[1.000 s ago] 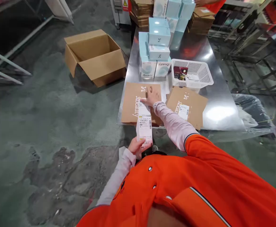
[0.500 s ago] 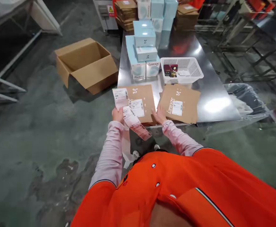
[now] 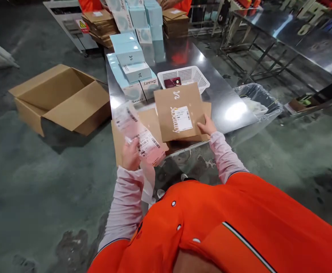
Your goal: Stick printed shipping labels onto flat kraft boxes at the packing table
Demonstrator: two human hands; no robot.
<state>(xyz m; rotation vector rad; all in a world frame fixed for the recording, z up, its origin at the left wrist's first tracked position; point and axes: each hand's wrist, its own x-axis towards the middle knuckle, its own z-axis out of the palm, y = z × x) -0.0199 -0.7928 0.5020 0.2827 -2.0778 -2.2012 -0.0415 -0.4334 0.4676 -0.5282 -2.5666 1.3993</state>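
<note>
My left hand is closed on a strip of printed shipping labels, held up over the near left edge of the steel table. My right hand grips the lower right corner of a flat brown cardboard mailer with a white logo and a white label on it. That mailer is tilted up over other brown mailers: one peeks out at its right, another lies flat behind the label strip.
Light-blue product boxes are stacked at the table's left, with a white plastic basket behind the mailer. An open cardboard carton sits on the floor to the left. A clear plastic bag hangs at the table's right. More boxes and stacked cardboard stand beyond.
My right hand has taken a labelled mailer by its corner and raised it toward the table's middle. My left hand has lifted the label strip. My view has swung right.
</note>
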